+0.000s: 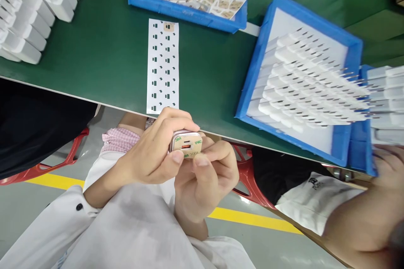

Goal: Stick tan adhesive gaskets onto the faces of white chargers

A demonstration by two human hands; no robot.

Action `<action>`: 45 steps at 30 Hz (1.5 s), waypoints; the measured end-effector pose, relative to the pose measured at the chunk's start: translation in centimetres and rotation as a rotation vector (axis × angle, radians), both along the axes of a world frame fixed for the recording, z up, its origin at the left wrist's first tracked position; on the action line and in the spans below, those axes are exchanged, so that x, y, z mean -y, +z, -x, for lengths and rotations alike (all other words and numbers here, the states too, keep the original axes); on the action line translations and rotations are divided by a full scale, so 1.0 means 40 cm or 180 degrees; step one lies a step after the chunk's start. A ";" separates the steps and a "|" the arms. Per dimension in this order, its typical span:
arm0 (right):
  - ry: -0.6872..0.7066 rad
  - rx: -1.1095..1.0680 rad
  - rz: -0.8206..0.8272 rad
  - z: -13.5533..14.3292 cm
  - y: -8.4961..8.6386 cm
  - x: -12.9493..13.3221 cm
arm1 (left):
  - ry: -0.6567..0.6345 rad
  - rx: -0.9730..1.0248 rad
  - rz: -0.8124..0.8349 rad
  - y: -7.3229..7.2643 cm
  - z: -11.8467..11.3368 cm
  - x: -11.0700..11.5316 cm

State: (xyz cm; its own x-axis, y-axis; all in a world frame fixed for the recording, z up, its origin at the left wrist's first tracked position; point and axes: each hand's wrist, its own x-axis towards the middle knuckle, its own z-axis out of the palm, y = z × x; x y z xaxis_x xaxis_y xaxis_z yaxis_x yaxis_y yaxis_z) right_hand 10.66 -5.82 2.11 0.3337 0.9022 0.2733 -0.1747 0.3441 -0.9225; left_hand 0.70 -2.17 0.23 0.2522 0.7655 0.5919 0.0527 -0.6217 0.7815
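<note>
My left hand (154, 147) is wrapped around a small charger (171, 143), its port end turned up toward me. A tan adhesive sticker (196, 149) with green 3M print lies over that end, with cut-outs around a small slot and an orange-lined USB port. My left thumb presses by the sticker's lower left edge. My right hand (206, 172) is closed at the charger's right side, thumb tip on the sticker's lower right corner; its other fingers are partly hidden. Beyond my hands, a white backing sheet (162, 67) lies on the table, one tan sticker (168, 27) at its top.
A blue tray (186, 7) of sticker sheets stands at the back of the green table (104, 42). Another blue tray (244, 103) at right holds rows of white pronged chargers (303, 88). More white housings (31, 17) stand at left. A co-worker's arm (362, 218) is at right.
</note>
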 end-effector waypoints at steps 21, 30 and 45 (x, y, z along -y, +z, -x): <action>0.0254 0.1522 0.0456 -0.075 -0.027 -0.014 | 0.0013 0.0213 0.0205 -0.030 -0.010 -0.005; 0.0696 0.1255 0.0602 -0.060 -0.054 -0.032 | 0.0324 0.0124 0.0290 -0.063 -0.020 -0.007; 0.0969 0.1183 0.1153 -0.057 -0.045 -0.088 | 0.0490 -0.0056 -0.0203 -0.087 -0.022 -0.033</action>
